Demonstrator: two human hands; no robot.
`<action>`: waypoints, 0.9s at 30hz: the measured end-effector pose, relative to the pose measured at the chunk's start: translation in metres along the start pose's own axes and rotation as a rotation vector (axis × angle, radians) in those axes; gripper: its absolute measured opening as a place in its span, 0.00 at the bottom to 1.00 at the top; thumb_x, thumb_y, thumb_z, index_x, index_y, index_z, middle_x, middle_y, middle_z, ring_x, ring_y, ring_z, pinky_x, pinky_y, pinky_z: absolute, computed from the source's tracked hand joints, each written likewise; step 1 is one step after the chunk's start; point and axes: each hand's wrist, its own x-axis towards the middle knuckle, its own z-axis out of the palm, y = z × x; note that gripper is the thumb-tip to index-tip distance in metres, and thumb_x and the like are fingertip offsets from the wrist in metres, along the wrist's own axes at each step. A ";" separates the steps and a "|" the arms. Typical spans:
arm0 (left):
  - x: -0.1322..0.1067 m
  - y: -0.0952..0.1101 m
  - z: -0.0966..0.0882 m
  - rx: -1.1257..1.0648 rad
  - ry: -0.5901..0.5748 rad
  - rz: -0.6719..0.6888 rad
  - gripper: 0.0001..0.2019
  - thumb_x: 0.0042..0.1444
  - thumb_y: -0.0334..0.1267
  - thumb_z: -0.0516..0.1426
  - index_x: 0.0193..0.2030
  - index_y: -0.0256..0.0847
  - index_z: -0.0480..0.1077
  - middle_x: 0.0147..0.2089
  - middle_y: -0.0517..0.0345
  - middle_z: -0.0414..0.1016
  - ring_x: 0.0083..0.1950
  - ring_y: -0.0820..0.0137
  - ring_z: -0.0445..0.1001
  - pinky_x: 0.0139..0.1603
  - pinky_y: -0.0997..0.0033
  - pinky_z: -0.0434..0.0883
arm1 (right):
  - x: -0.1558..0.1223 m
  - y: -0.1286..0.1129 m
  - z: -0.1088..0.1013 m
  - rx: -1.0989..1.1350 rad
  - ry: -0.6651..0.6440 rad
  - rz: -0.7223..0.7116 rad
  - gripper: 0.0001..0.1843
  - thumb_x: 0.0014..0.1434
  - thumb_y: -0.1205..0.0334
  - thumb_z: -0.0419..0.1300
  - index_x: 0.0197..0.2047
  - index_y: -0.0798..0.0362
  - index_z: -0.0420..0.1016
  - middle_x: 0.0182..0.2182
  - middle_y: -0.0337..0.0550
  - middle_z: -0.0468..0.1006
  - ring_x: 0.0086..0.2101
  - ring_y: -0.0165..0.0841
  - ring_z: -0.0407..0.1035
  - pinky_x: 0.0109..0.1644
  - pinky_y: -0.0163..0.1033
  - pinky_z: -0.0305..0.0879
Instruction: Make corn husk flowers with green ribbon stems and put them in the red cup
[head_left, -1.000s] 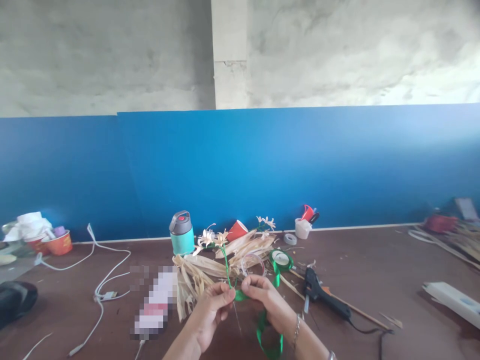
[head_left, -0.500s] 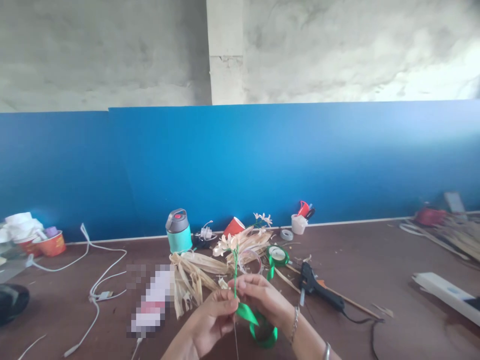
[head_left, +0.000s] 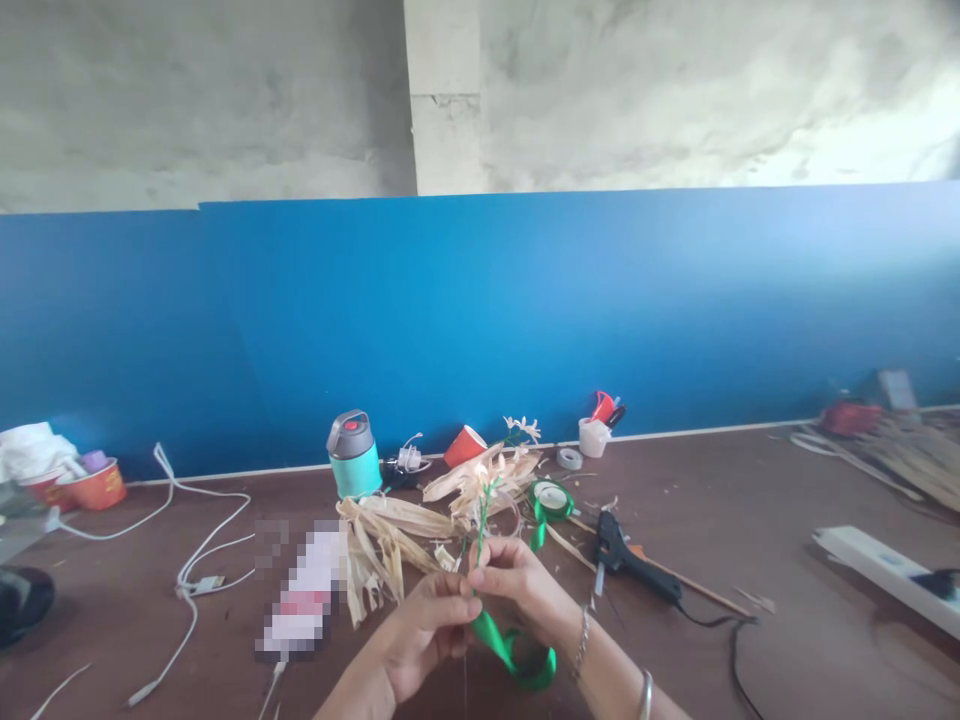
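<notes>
In front of me is an artificial flower stem wrapped in green, with pale petals at its top that blend into the husks behind. Low on the stem, my left hand is closed in a pinch where the green tape meets it. Just above, my right hand pinches the stem between thumb and fingers. The loose tape curls down to the right below my right hand. A thin wire hangs below my left fingers. Pale dried husks lie behind the hands.
A glue gun lies right of my hands, near a green tape roll. Behind stand a teal flask, a tipped red cup and a white cup with tools. White cables trail on the left.
The flower stem has dropped slightly and now leans right. My right fingers have closed around it above my left hand. The view has shifted a little.
</notes>
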 end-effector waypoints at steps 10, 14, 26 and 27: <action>0.003 0.002 0.000 0.155 0.116 0.176 0.07 0.39 0.36 0.64 0.22 0.35 0.71 0.20 0.65 0.67 0.23 0.78 0.60 0.26 0.76 0.55 | 0.002 -0.002 -0.003 -0.179 0.129 -0.069 0.16 0.41 0.57 0.71 0.21 0.56 0.69 0.17 0.34 0.73 0.19 0.25 0.64 0.23 0.30 0.54; 0.003 0.005 -0.001 0.187 0.090 0.181 0.04 0.39 0.33 0.61 0.22 0.35 0.73 0.20 0.61 0.71 0.27 0.73 0.67 0.31 0.74 0.61 | 0.002 -0.006 -0.002 -0.212 0.067 -0.032 0.19 0.40 0.53 0.71 0.21 0.56 0.68 0.16 0.37 0.73 0.18 0.29 0.68 0.23 0.32 0.59; -0.004 0.013 -0.004 0.295 -0.041 0.079 0.10 0.40 0.37 0.64 0.27 0.34 0.72 0.25 0.58 0.73 0.30 0.72 0.69 0.35 0.74 0.63 | -0.001 -0.008 -0.008 -0.248 -0.085 0.058 0.16 0.40 0.57 0.71 0.20 0.58 0.71 0.17 0.38 0.73 0.20 0.31 0.69 0.25 0.34 0.62; -0.004 0.012 -0.003 0.308 -0.034 0.087 0.10 0.40 0.37 0.64 0.26 0.34 0.71 0.24 0.59 0.71 0.28 0.75 0.67 0.32 0.76 0.62 | -0.001 -0.008 -0.009 -0.254 -0.080 0.060 0.16 0.39 0.57 0.71 0.20 0.59 0.71 0.17 0.38 0.73 0.20 0.29 0.68 0.25 0.33 0.60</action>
